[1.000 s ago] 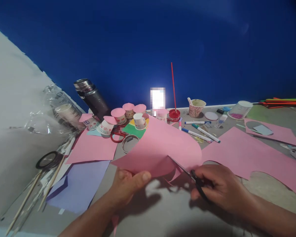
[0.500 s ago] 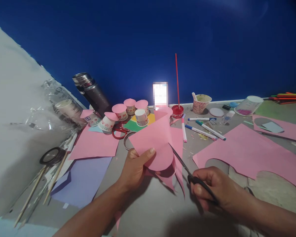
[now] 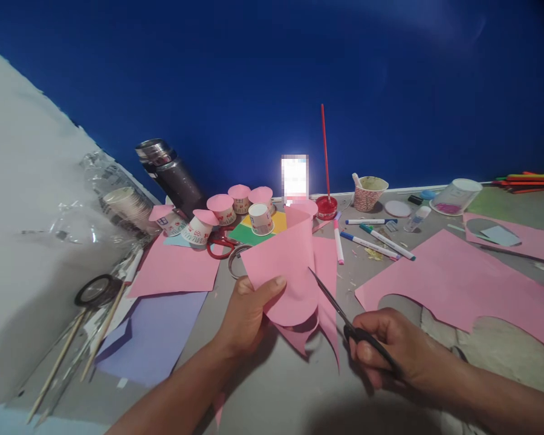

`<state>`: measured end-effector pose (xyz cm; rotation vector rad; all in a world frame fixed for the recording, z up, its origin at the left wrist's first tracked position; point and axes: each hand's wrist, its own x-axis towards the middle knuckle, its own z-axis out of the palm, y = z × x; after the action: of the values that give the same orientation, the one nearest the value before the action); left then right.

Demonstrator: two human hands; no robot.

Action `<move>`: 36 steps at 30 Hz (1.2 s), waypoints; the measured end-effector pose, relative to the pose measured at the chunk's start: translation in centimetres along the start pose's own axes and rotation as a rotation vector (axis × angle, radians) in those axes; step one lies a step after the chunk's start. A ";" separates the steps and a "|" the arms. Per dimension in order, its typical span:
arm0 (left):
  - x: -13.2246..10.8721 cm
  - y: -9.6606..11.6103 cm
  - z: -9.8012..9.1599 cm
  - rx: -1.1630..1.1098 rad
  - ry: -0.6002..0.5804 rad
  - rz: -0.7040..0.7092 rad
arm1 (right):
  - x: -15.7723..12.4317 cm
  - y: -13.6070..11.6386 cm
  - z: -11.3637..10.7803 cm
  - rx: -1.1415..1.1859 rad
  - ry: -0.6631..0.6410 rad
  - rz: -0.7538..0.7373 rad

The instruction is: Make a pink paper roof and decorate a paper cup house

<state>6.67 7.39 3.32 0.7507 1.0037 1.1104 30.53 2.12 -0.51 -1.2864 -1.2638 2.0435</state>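
My left hand pinches a pink sheet of paper, thumb on top and the other fingers hidden beneath. The sheet's near edge is cut in a round curve, and pointed strips hang below it. In my right hand is a pair of black-handled scissors, fingers wrapped round the handles. Their blades reach up and left to the sheet's right side; the tip lies against the pink paper. Behind the sheet stand several small paper cups with pink paper tops, such as this one, and one bare cup.
Left are a dark flask, purple paper, a black tape roll and red-handled scissors. Beyond my hands stand a lit phone and a red pot. Markers and cut pink paper lie right.
The pink sheet has tilted slightly and its hanging strips have swung a little. The scissors' tip has shifted slightly left and down on the paper. Both hands keep their hold.
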 end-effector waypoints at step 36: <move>0.1 0.9 -0.6 0.152 -0.059 -0.056 | 0.1 -0.3 -0.5 -0.131 0.028 0.017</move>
<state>5.77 7.72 3.84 0.8671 1.0610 0.9661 30.87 2.53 -0.36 -1.3832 -1.3990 1.9753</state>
